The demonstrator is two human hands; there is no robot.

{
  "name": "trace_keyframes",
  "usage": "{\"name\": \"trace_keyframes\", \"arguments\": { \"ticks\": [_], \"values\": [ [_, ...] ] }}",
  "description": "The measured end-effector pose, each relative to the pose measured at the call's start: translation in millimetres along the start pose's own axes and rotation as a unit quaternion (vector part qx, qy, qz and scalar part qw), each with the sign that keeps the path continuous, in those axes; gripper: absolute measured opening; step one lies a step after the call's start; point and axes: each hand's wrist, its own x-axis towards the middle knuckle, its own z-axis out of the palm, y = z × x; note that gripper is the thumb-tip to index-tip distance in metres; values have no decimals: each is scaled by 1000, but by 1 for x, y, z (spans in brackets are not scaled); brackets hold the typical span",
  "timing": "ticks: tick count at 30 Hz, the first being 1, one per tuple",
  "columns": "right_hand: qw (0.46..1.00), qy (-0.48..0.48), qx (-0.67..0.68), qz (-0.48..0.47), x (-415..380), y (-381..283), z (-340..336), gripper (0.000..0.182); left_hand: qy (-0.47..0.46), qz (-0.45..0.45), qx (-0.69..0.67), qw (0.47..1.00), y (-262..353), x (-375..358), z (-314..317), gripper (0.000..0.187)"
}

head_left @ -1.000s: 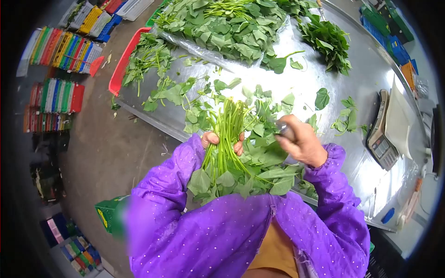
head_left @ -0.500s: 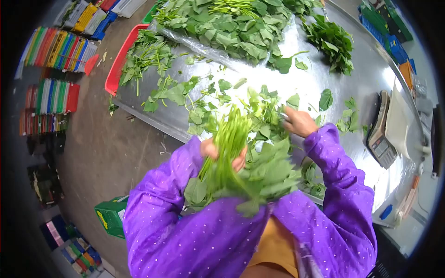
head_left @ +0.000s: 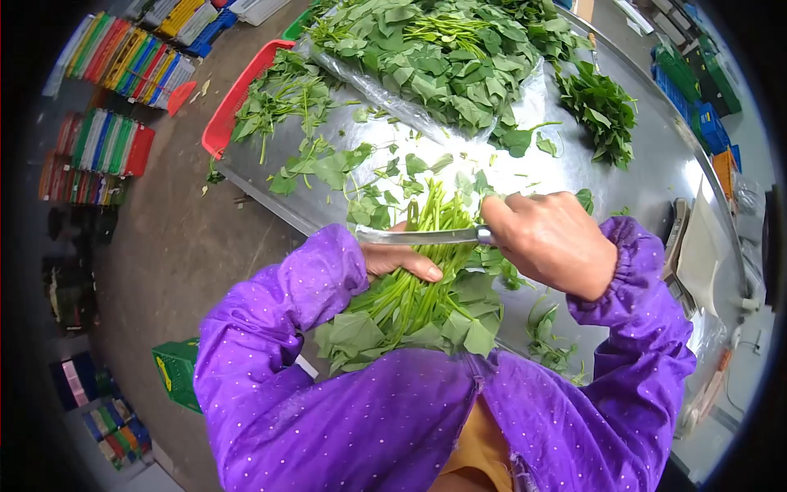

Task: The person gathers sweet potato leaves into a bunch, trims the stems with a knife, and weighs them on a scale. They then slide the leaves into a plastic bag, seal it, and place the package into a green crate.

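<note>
A bunch of leafy green stems (head_left: 410, 299) is gripped in my left hand (head_left: 402, 261), its cut ends pointing away from me and its broad leaves against my front. My right hand (head_left: 545, 242) is wrapped round the handle of a knife (head_left: 418, 237). The blade lies across the stems just beyond my left thumb, its tip over at the left by my wrist. Loose leaves and stem bits (head_left: 373, 209) are scattered on the metal table (head_left: 275, 209) beyond the bunch.
A big heap of leafy greens (head_left: 443, 66) lies on clear plastic at the back. Another bunch (head_left: 598, 111) rests to its right. A red crate (head_left: 238, 102) stands at the table's left edge, a weighing scale (head_left: 679, 238) at the right. Stacked coloured crates (head_left: 123, 61) line the floor on the left.
My right hand has come left and nearer, bringing the knife across the stems. The bunch now stands steadier in my left hand, and the view has shifted slightly.
</note>
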Motion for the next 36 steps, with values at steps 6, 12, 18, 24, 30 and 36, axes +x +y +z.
{"name": "trace_keyframes", "arguments": {
  "ticks": [6, 12, 18, 24, 30, 36],
  "values": [
    [999, 0, 49, 23, -11, 20, 47, 18, -46, 21, -23, 998, -8, 0, -2, 60],
    [976, -57, 16, 209, -74, 98, 106, 17, -19, 147, 29, 989, -27, -1, -9, 74],
    [987, 34, 112, 107, -23, 35, 53, 18, -58, 105, 61, 991, -16, -1, -2, 70],
    [987, -42, 85, 127, -42, 44, 105, 20, -52, 136, 157, 977, -12, -16, 8, 60],
    [928, -111, 93, 342, -113, 93, 174, 30, 22, 145, 201, 968, -13, -27, -7, 47],
    [926, 51, 188, 323, -101, 77, 151, 75, 40, 275, 136, 951, -4, -14, -22, 65]
  ]
}}
